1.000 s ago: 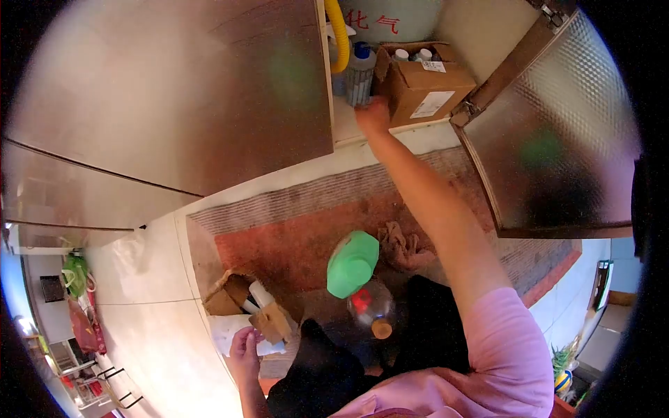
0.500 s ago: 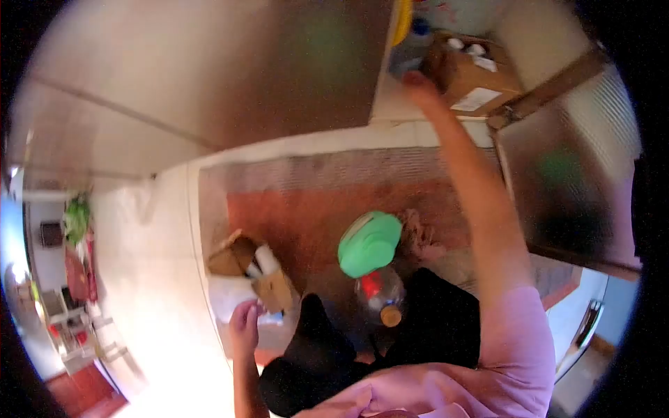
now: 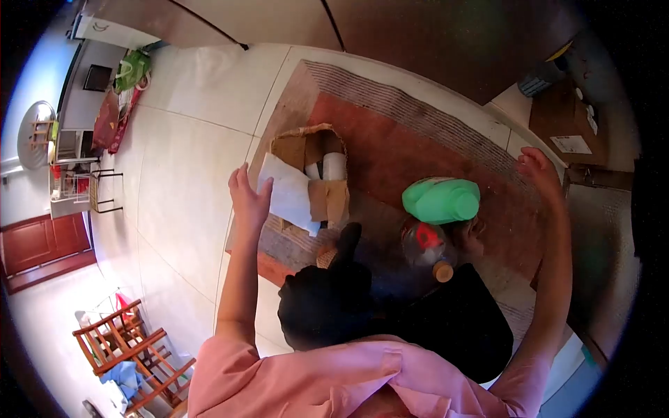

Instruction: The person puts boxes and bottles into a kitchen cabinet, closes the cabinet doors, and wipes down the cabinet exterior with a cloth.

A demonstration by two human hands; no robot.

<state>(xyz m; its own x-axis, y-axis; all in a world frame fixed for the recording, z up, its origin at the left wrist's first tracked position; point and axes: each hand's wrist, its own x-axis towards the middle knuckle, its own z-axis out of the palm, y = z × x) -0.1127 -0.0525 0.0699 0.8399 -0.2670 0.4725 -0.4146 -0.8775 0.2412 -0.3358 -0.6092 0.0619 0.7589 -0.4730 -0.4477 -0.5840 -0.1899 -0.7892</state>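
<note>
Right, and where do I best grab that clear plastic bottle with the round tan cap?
Grip the clear plastic bottle around its tapering top, just below the tan cap. I'd come from your own side: the capped end faces you, while the green plastic container crowds the far side.

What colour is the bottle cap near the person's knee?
The cap is orange-tan; it shows best in the head view.

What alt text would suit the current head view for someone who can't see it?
The person's left hand and right hand hover apart, seemingly empty, with an open cardboard box, green jug and clear bottle between them on a red-and-grey mat.
</note>
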